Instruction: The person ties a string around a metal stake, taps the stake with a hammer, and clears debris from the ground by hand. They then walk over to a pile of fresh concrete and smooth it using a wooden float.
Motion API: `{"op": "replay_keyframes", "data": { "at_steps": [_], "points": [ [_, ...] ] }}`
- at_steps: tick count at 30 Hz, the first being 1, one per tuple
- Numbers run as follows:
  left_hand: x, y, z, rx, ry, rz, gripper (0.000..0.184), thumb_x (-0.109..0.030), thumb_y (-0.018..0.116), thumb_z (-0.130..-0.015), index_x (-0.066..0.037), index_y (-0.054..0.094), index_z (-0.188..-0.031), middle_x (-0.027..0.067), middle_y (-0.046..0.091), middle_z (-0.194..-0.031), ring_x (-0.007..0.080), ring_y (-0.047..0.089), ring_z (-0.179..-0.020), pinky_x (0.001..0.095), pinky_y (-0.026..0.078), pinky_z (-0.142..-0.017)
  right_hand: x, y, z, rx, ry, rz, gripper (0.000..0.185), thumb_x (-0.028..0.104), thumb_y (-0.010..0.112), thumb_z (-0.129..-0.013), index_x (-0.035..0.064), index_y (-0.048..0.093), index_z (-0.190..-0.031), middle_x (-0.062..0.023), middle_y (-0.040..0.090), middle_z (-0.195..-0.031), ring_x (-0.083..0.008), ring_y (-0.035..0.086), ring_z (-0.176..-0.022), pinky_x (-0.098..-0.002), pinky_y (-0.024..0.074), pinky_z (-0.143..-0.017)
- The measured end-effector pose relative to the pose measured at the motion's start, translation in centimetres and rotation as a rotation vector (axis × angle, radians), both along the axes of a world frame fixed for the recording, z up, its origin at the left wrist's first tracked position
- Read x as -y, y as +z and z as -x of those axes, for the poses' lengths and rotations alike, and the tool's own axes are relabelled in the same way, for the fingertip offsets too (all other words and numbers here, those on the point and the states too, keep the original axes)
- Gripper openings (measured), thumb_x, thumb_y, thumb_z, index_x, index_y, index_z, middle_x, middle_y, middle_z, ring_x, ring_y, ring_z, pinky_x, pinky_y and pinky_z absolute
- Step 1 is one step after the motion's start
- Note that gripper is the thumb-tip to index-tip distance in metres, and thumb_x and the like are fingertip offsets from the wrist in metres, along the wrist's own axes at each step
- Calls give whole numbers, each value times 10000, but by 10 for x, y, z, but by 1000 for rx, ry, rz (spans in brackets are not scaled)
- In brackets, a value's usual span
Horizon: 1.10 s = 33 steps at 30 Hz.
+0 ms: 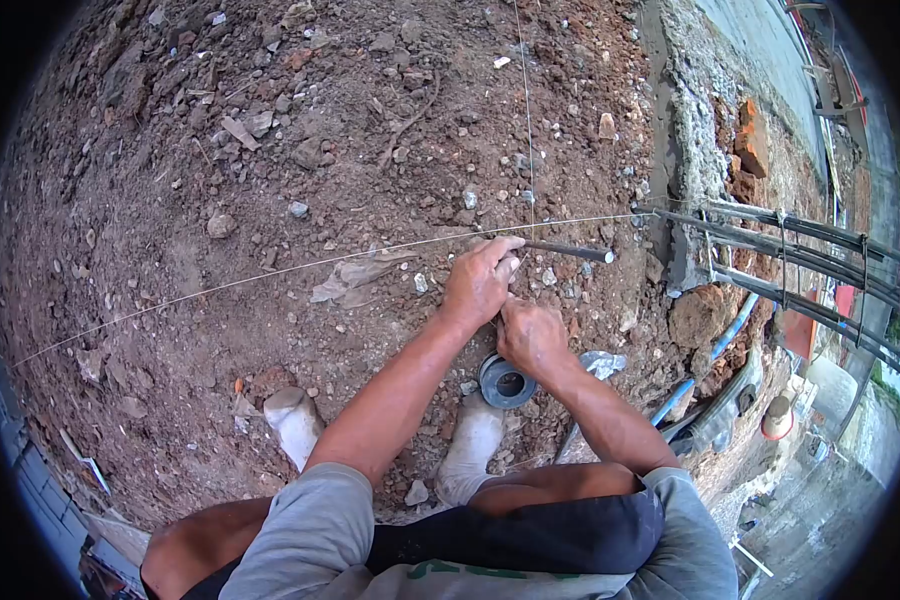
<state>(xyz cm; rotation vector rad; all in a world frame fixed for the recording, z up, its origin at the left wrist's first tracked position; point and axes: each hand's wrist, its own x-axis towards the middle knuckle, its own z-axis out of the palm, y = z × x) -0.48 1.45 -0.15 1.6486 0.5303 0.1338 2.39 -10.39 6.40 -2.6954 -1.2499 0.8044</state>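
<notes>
My left hand is closed, its thumb and fingers at the near end of a dark metal rod. That rod points right, its flat round end showing. Just below and to the right, my right hand is closed too, its fingertips bunched near the left hand; whatever they pinch is hidden. A thin pale string runs in a curve across the ground, passing just above my left hand. A second string comes down from the top to meet it. Beneath my right wrist lies a round grey ring-shaped object, partly covered.
Loose brown soil with stones spreads all around. At right stand a rough concrete edge, tied steel bars, broken bricks and a blue pipe. My dusty boots are planted close below my hands.
</notes>
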Motion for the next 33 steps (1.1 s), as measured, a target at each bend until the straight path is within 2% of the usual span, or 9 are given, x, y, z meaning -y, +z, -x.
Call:
{"op": "replay_keyframes", "data": {
  "at_steps": [2, 8, 11, 14, 18, 21, 22, 25, 33],
  "points": [
    [1, 0, -2, 0, 14, -8, 286, -82, 638, -843, -86, 643, -1129, 116, 679, -898, 222, 676, -758, 344, 541, -710, 0, -1, -3, -30, 3, 78, 105, 104, 594, -780, 4, 597, -811, -209, 652, -718, -374, 659, -648, -463, 537, -623],
    [2, 4, -2, -29, 11, 25, 281, -103, 639, -853, -92, 634, -1134, 117, 696, -895, 229, 692, -775, 354, 542, -689, 7, 0, 5, 19, -42, 39, 102, 111, 587, -787, 13, 606, -765, -209, 651, -697, -369, 657, -615, -464, 535, -587],
    [6, -2, -3, 0, 29, -68, 283, -95, 616, -874, -83, 622, -1157, 114, 700, -912, 207, 694, -765, 341, 547, -677, 3, 0, 7, 44, -33, -17, 94, 81, 573, -747, 7, 616, -786, -192, 649, -659, -346, 668, -604, -444, 543, -574],
    [-4, 8, -3, -117, -20, 280, 282, -87, 573, -910, -53, 608, -1188, 113, 702, -974, 170, 685, -778, 309, 546, -688, -6, 3, 9, 28, -52, -9, 90, 78, 574, -752, 4, 608, -791, -197, 647, -660, -350, 665, -600, -451, 539, -565],
    [-14, 3, -4, -136, -54, 556, 324, -59, 489, -948, 4, 567, -1256, 125, 674, -1090, 147, 664, -862, 271, 531, -744, -22, 24, 0, -16, -17, -47, 104, 69, 570, -757, -8, 603, -817, -210, 642, -659, -362, 662, -600, -463, 536, -564],
    [-20, 4, -4, -97, -5, 742, 351, -43, 474, -947, 14, 548, -1285, 137, 664, -1108, 149, 660, -898, 275, 533, -779, -34, 34, -14, -60, -35, -61, 119, 70, 567, -766, -18, 600, -839, -223, 637, -664, -369, 660, -612, -469, 535, -576],
    [-22, 2, -3, -87, -26, 782, 363, -57, 482, -952, 24, 532, -1302, 152, 650, -1132, 165, 656, -935, 289, 528, -834, -38, 37, -18, -70, -51, -97, 120, 70, 565, -769, -19, 598, -841, -227, 636, -665, -372, 659, -617, -472, 534, -581],
    [-20, 5, -1, -59, 37, 789, 364, -81, 493, -959, 21, 529, -1306, 158, 648, -1131, 181, 653, -957, 307, 520, -879, -43, 36, -25, -95, -50, -150, 139, 72, 558, -779, -24, 600, -869, -235, 634, -677, -381, 656, -635, -482, 532, -598],
    [-24, 5, 3, -184, 12, 870, 334, -164, 548, -967, -1, 566, -1258, 129, 659, -1117, 179, 653, -965, 314, 521, -856, -18, 4, -5, -60, -58, -80, 174, 60, 545, -768, -34, 611, -899, -212, 649, -683, -376, 662, -631, -479, 536, -600]
  ]
}}
